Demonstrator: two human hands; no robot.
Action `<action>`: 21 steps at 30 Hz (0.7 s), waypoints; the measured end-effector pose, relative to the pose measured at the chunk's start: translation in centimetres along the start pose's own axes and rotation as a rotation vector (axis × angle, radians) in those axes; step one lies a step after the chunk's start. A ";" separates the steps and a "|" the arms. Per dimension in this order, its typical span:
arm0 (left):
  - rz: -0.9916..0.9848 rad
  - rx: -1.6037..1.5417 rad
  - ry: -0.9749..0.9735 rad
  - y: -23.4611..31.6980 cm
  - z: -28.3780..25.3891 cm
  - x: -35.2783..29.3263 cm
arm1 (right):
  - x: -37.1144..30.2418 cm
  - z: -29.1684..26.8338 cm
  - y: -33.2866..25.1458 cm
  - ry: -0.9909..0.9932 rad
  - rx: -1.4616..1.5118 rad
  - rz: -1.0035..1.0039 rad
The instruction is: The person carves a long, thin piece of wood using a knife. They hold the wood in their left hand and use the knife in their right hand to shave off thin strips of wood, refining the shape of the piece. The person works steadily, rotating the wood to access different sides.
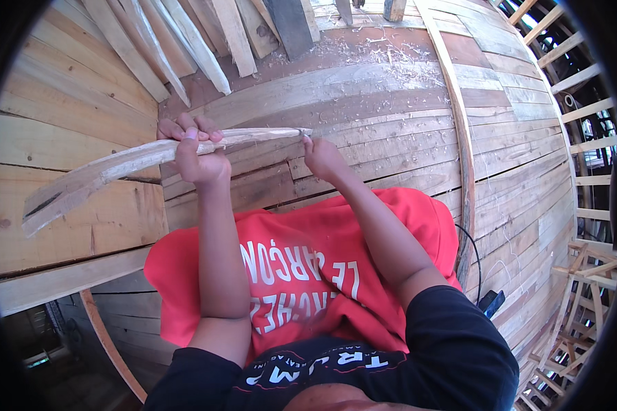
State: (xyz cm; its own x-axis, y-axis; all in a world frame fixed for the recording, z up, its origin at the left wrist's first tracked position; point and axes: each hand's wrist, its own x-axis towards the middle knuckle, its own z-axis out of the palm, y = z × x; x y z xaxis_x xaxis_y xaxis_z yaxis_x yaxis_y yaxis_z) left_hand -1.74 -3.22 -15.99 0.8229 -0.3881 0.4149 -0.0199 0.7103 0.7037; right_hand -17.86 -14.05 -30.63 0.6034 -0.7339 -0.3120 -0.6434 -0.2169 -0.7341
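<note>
A long, slightly curved piece of pale wood [96,171] lies crosswise in front of me, broad at its left end and narrowing to a thin tip on the right. My left hand [206,161] is wrapped around its middle, thumb over the top. At the narrow tip is my right hand [324,159], its fingers closed; whether they pinch the tip itself or some small thing beside it is too small to tell. Red cloth [308,253] with white lettering covers my lap beneath both forearms.
Wooden planks [391,144] form the curving surface ahead, strewn with pale shavings [397,61]. Several boards [233,38] stand at the far left. A raised wooden strip [452,89] runs down the right side. Near my right elbow are a black cable [478,257] and a small dark object [491,302].
</note>
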 end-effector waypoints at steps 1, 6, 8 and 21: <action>0.003 0.011 0.012 -0.1 0.4 0.3 | 0.2 0.2 0.4 0.004 -0.002 0.014; -0.010 -0.021 0.015 0.1 -0.6 0.6 | -0.9 0.5 -2.5 0.075 0.021 -0.144; -0.027 0.007 0.063 0.3 -0.1 0.3 | -0.3 0.5 -1.2 0.122 0.069 -0.135; -0.022 0.023 0.038 -0.1 0.6 0.9 | 1.5 0.8 3.2 0.050 -0.124 0.023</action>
State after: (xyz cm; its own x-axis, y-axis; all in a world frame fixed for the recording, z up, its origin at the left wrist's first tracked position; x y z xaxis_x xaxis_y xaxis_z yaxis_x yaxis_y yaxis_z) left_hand -1.31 -4.00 -15.36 0.8444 -0.3805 0.3771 -0.0140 0.6880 0.7256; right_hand -18.63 -15.35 -33.90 0.5659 -0.7698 -0.2954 -0.7117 -0.2752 -0.6463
